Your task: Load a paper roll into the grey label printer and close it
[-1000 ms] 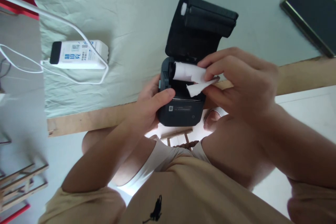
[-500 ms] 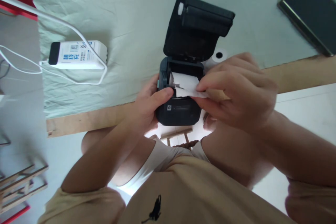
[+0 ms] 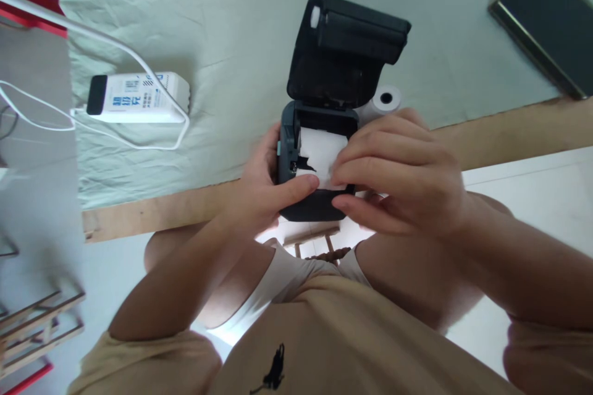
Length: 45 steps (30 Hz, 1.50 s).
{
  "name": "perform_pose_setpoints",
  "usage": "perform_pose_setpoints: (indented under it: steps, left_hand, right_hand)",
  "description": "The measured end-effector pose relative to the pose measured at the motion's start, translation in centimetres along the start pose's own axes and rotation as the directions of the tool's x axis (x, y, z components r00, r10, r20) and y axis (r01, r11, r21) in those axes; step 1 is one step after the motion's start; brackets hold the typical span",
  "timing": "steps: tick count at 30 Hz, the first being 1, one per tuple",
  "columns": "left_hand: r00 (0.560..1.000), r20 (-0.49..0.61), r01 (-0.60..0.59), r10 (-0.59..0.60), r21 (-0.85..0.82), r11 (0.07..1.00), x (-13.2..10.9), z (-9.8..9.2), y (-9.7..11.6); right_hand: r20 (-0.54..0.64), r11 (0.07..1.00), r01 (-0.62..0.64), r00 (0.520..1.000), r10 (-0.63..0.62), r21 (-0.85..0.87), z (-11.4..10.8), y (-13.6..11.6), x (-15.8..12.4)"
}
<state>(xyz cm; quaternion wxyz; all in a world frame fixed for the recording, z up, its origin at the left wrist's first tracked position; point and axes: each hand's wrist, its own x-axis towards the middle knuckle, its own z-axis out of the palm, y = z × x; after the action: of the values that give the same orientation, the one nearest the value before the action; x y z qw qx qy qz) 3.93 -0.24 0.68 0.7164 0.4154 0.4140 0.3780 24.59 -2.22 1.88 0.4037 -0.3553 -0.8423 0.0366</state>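
A small dark label printer [image 3: 319, 205] is held at the table's front edge, its lid [image 3: 347, 49] swung up and back. White paper [image 3: 320, 147] with a torn, ragged edge lies over the roll compartment and the front rim. My left hand [image 3: 273, 182] grips the printer's left side, its thumb pressing on the paper's front end. Fingertips of my right hand [image 3: 398, 173] rest on the right part of the paper, with the thumb apart below them at the printer's front. A spare white paper roll [image 3: 385, 99] lies behind my right hand, partly covered.
On the pale green cloth [image 3: 231, 43], a white power bank [image 3: 139, 97] with a looped white cable [image 3: 115, 43] lies at left. A dark phone [image 3: 546, 31] lies at upper right. The table's wooden edge [image 3: 162, 213] runs in front of my lap.
My right hand has moved left and its fingers have spread from their pinch on the paper end. The paper now lies flatter across the printer's front. My left thumb has shifted onto it.
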Motion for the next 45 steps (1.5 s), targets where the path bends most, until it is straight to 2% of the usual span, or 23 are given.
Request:
perform_pose_setpoints:
  steps: [4, 6, 8, 11, 15, 18, 20, 23, 25, 30, 36, 38, 40, 43, 45]
  left_hand:
    - [0.999, -0.032, 0.016, -0.016, 0.008, 1.000, -0.1, 0.3, 0.2]
    - [0.999, -0.043, 0.027, -0.027, 0.007, 1.000, -0.1, 0.4, 0.2]
    - [0.998, -0.048, 0.028, -0.028, 0.007, 1.000, -0.2, 0.4, 0.2]
    - [0.998, -0.049, 0.033, -0.033, 0.012, 0.999, -0.3, 0.4, 0.2]
    - [0.997, -0.062, 0.047, -0.046, 0.020, 0.999, -0.2, 0.4, 0.2]
    - [0.997, -0.073, 0.041, -0.039, 0.025, 0.999, -0.1, 0.4, 0.3]
    - [0.997, -0.063, 0.036, -0.034, 0.026, 0.999, -0.1, 0.3, 0.3]
    - [0.998, -0.050, 0.025, -0.024, 0.022, 0.999, -0.1, 0.3, 0.1]
    - [0.998, -0.062, 0.018, -0.016, 0.025, 1.000, -0.1, 0.3, 0.0]
    - [0.997, -0.082, 0.007, -0.004, 0.033, 0.999, -0.1, 0.3, -0.2]
    - [0.996, -0.082, 0.022, -0.020, 0.025, 0.999, -0.4, 0.3, 0.1]
    - [0.996, -0.085, 0.009, -0.008, 0.012, 1.000, -0.5, 0.4, 0.2]
    - [0.997, -0.081, 0.016, -0.017, -0.015, 1.000, -0.5, 0.6, 0.3]
    - [0.994, -0.079, 0.077, -0.080, -0.037, 0.996, -0.3, 0.9, 0.6]
    - [0.992, -0.072, 0.100, -0.103, -0.048, 0.994, -0.2, 1.1, 0.7]
  right_hand:
    - [-0.192, 0.995, -0.102, 0.976, 0.098, -0.013, -0.9, 0.5, 0.4]
    - [-0.235, 0.988, -0.145, 0.964, 0.127, -0.060, -1.3, 1.0, 0.5]
    - [-0.226, 0.978, -0.197, 0.958, 0.176, -0.072, -1.4, 1.6, 0.6]
    - [-0.225, 0.971, -0.241, 0.945, 0.236, 0.008, -1.1, 2.0, 0.6]
    - [-0.216, 0.961, -0.266, 0.936, 0.277, 0.076, -0.5, 2.0, 0.5]
    - [-0.263, 0.950, -0.298, 0.913, 0.313, 0.096, -0.7, 1.8, 0.3]
    - [-0.266, 0.959, -0.270, 0.921, 0.283, 0.084, -0.9, 1.6, 0.3]
    - [-0.180, 0.992, -0.122, 0.977, 0.117, -0.019, -1.0, 1.2, 0.2]
    - [-0.103, 0.994, -0.050, 0.994, 0.040, -0.093, -0.8, 0.9, 0.0]
    - [-0.051, 0.988, -0.108, 0.993, 0.103, -0.114, -0.4, 0.8, -0.5]
    - [-0.016, 0.994, -0.062, 0.998, 0.061, -0.092, -0.6, 1.0, 0.0]
    - [-0.019, 0.992, -0.111, 0.994, 0.110, -0.059, -0.7, 0.6, 0.1]
    - [0.006, 0.974, -0.227, 0.974, 0.227, 0.009, -0.8, 0.1, 0.1]
    - [0.138, 0.883, -0.452, 0.890, 0.435, 0.126, -1.1, -0.4, 0.2]
    - [0.226, 0.822, -0.539, 0.837, 0.499, 0.185, -1.3, -0.5, 0.3]
